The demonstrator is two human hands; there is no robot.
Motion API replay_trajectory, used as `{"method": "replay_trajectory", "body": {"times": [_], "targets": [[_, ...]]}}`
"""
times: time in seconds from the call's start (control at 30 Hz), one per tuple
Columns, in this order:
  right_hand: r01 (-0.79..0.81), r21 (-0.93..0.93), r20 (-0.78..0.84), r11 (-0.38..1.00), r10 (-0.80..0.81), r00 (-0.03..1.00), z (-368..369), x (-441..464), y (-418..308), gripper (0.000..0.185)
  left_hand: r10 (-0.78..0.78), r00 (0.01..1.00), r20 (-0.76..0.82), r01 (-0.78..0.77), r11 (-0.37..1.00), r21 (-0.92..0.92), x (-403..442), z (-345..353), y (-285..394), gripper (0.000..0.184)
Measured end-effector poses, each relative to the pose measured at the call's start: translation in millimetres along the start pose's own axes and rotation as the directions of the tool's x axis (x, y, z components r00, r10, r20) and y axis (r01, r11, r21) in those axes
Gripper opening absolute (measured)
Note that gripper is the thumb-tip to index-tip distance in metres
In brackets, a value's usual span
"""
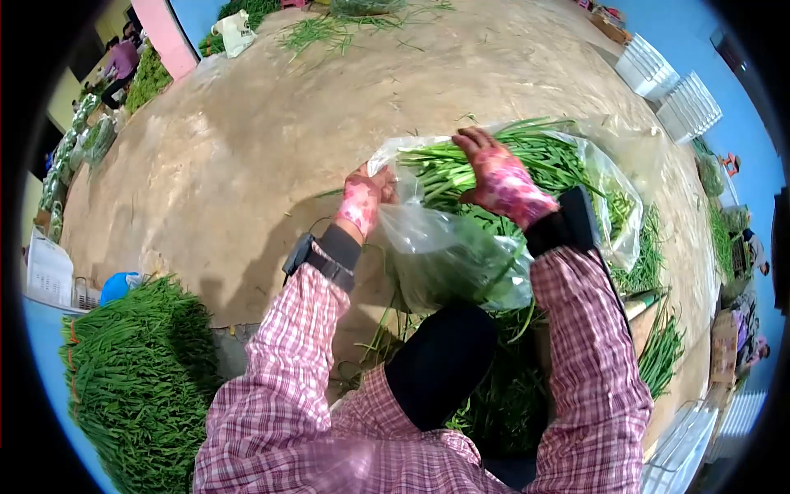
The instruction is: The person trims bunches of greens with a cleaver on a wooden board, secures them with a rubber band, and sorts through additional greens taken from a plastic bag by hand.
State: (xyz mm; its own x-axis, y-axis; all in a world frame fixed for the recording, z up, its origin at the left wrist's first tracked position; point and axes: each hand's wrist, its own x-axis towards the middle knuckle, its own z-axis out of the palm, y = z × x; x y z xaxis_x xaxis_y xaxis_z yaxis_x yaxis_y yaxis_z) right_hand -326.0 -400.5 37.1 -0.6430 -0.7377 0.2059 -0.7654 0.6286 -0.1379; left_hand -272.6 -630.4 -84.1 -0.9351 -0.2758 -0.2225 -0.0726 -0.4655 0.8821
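Observation:
A clear plastic bag [444,251] lies in front of me, its mouth spread around a bundle of long green stalks [535,160] with pale ends. My left hand [369,196], in a pink patterned fingerless glove, has its fingers closed on the bag's left edge. My right hand [500,177], gloved the same way, rests over the pale ends of the stalks with fingers apart. More greens show through the plastic on the right side of the bag.
A large stack of greens [144,370] stands at the lower left beside a blue bag [120,286]. Loose leaves [325,34] lie on the floor ahead. White crates [646,67] stand upper right. A person [123,64] sits far upper left; others are at the right edge.

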Motion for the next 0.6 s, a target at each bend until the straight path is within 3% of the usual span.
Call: {"method": "replay_trajectory", "body": {"times": [0.03,0.13,0.2,0.23,0.3,0.4,0.53,0.6], "targets": [[0.013,0.001,0.114,1.0,-0.013,0.993,14,21,5,0.093,0.001,1.0,-0.023,-0.003,0.996,-0.084,-11,12,11,0.017],[0.037,0.023,0.299,0.999,-0.042,0.953,49,56,10,0.1,0.035,0.99,-0.138,-0.045,0.997,-0.07,-22,23,27,0.011],[-0.105,0.159,0.424,0.982,0.029,0.905,46,67,10,0.106,0.098,0.986,-0.137,-0.116,0.985,-0.127,-17,20,36,0.008],[-0.125,0.114,0.432,0.986,0.064,0.899,45,68,10,0.106,0.113,0.984,-0.141,-0.135,0.977,-0.164,-15,17,41,0.007],[-0.13,0.064,0.385,0.99,0.096,0.918,26,56,1,0.105,0.134,0.977,-0.163,-0.166,0.965,-0.204,-12,12,44,0.006],[-0.079,0.073,0.128,0.994,0.069,0.989,40,24,-3,0.092,0.175,0.974,-0.146,-0.213,0.928,-0.304,-5,10,58,0.016],[-0.071,-0.146,0.1,0.987,0.086,0.991,55,2,-10,0.077,0.108,0.993,-0.056,-0.122,0.883,-0.454,6,21,68,0.031],[0.027,-0.302,0.146,0.953,0.018,0.989,43,6,-18,0.056,0.066,0.998,0.0,-0.053,0.802,-0.594,17,19,72,0.03]]}}
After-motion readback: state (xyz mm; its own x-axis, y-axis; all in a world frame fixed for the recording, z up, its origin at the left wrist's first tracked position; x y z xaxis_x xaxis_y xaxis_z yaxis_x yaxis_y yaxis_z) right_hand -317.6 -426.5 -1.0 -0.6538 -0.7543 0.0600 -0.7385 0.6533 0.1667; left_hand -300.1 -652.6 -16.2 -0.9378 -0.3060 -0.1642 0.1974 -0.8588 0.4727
